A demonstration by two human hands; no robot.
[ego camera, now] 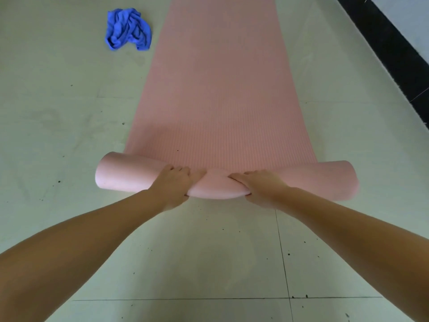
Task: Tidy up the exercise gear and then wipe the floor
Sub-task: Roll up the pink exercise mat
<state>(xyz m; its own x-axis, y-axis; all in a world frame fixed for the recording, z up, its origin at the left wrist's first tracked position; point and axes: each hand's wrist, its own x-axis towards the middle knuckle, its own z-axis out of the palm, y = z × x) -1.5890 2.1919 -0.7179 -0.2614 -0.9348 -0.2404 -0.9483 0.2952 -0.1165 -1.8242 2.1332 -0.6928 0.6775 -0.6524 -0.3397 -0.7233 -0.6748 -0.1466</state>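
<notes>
- Mat (218,94): pink exercise mat lies lengthwise on the tiled floor (58,126), running away from the person; only its near end is curled into a short, loose roll (116,173).
- Left hand (173,185) grips the roll just left of centre, fingers curled over the top and thumb tucked against the near side.
- Right hand (260,187) grips it just right of centre in the same way; the foam between the two hands is squeezed into a dent, while the outer ends of the roll stand fuller.
- Blue cloth (127,29) sits crumpled on the floor to the left of the mat, well apart from the hands, waiting for the wiping.
- Judgement: rolling has barely begun. To do it well, the hands would probably serve better spread wider, since the ends look slack and could telescope.
- Keep the roll square to the mat's long edges and tuck it tight before pushing forward.
- Whether the core is already tight cannot be told from here; the open end is not shown clearly.
</notes>
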